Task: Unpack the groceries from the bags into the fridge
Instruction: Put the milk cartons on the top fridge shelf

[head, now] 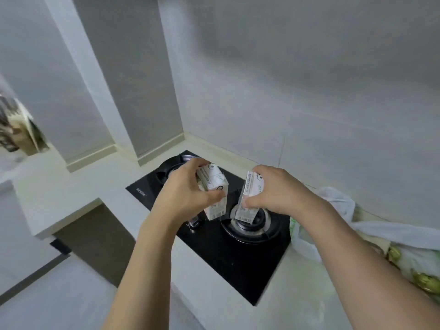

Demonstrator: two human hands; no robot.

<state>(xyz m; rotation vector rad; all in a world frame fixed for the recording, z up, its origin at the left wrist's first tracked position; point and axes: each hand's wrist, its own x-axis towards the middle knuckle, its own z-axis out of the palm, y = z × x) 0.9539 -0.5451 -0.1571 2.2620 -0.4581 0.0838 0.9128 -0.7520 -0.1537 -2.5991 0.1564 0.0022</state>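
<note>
Both hands are held out over a black gas hob (214, 248). My left hand (188, 191) grips a small white carton (214, 184) from its top and side, fingers curled round it. My right hand (278, 189) grips a second white carton (250, 198) the same way, above the right burner (252, 225). Both cartons are upright, slightly tilted, lifted off the hob. A white plastic grocery bag (338, 203) lies on the counter at the right, with green produce (426, 279) showing through it. No fridge is in view.
The pale counter (78, 186) runs left of the hob and turns a corner along grey tiled walls (309, 91). A blurred packet (19, 132) stands at the far left. The left burner (171, 172) sits behind my left hand. Floor (47, 301) shows at lower left.
</note>
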